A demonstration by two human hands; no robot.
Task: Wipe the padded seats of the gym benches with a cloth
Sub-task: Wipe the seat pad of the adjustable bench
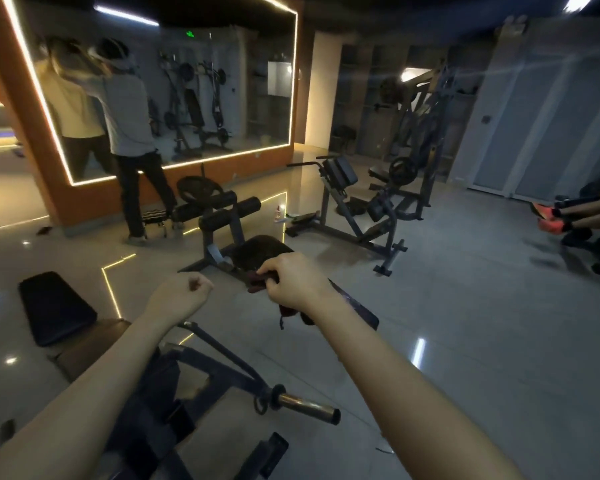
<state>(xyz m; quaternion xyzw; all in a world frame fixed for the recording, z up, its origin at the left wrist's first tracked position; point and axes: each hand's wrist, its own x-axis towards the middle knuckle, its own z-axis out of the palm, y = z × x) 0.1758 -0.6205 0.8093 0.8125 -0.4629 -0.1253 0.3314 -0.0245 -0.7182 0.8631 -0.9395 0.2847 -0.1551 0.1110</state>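
Note:
My right hand (293, 280) grips a dark red cloth (260, 282), part of which hangs below my wrist. It is held in the air over the dark padded seat (257, 252) of a bench with black foam rollers (222, 211). My left hand (181, 292) is curled into a fist and holds nothing, raised to the left of the cloth. A second bench lies below my left arm, with a black pad (54, 308) and a brown pad (87, 344).
A metal bar end (309, 407) of a machine frame juts out below my arms. A person (132, 133) stands at a lit mirror wall at the left. Another padded machine (343, 199) stands ahead right. Someone's legs with orange shoes (548, 218) show at the right edge.

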